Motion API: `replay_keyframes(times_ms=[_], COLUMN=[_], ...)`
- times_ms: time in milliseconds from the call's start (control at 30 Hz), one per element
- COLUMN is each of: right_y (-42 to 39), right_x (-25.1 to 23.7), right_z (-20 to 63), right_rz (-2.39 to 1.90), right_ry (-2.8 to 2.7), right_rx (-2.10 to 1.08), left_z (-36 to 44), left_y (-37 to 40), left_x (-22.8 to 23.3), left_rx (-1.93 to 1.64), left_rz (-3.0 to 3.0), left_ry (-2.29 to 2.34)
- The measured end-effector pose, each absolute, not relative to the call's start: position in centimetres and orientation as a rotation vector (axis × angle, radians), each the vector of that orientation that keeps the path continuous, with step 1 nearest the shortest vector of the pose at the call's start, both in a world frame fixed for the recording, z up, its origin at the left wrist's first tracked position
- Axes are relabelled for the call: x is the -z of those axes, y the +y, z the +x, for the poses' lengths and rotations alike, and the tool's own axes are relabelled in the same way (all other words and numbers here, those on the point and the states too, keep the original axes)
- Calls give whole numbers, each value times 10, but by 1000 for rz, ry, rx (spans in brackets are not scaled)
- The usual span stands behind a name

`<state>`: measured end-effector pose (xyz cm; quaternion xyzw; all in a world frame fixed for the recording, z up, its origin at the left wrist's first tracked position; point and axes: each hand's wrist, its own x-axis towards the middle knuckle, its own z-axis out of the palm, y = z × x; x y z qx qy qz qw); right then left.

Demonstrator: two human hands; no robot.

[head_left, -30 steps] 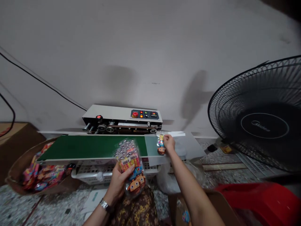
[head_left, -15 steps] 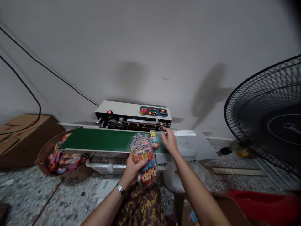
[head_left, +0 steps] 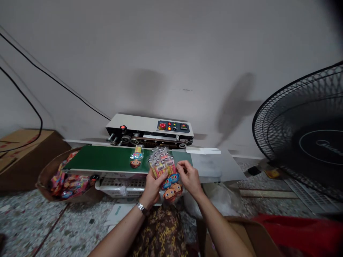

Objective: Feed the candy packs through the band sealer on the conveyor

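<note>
Against a bare grey wall, one packet (head_left: 135, 157) rides the green belt (head_left: 107, 159) just left of the hands, while the left hand (head_left: 152, 182) grips the remaining stack of packets (head_left: 164, 171) and the right hand (head_left: 189, 176) pinches its top one.

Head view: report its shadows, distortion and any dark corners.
Head view: two soft shadows fall on the wall, one above the sealing machine, one left of the fan; wide-lens bending curves the cable and stretches the fan at the right edge; the top right corner is dark; the packets held by left hand and right hand look fairly sharp.
</note>
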<state>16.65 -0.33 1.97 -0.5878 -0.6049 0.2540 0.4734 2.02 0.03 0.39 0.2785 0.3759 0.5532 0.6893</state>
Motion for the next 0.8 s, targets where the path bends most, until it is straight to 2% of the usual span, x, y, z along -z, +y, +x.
replay_keyframes(times_ms=[300, 533, 800], right_y=[-2, 15, 68], right_x=[-7, 4, 34], right_z=[158, 186, 264], right_rz=[-1362, -1422, -1888], right_ry=[-1235, -1107, -1066], right_rx=[-760, -585, -225], left_z=[21, 18, 9], left_y=[0, 3, 0], left_x=[-9, -11, -7], left_rx=[-1281, -1303, -1272], left_rz=[619, 615, 582], left_ry=[851, 879, 900])
